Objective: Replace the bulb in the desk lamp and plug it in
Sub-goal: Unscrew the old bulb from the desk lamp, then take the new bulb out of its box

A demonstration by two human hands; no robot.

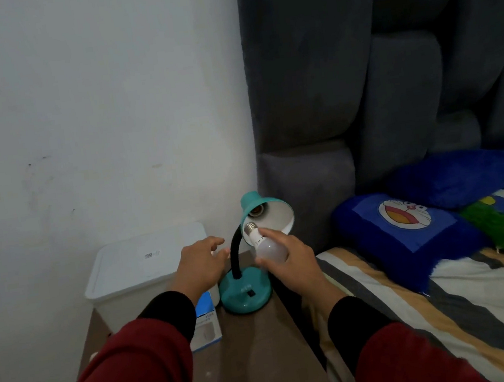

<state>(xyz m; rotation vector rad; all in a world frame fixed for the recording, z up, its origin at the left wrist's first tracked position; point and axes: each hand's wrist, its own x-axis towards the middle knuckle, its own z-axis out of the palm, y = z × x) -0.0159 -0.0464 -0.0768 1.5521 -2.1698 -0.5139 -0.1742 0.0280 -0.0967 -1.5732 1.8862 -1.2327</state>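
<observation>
1. Head view: we hold a white bulb (267, 246) in our right hand (291, 259), its metal screw base just at the rim of the teal lamp's shade (268, 217). The socket (255, 212) inside looks empty.
2. To do this well, we should steady the shade, line the base up straight with the socket, then turn gently.
3. Our right fingers are wrapped around the bulb's globe. Our left hand (201, 265) hovers spread and empty, near the black neck (235, 250), touching nothing.
</observation>
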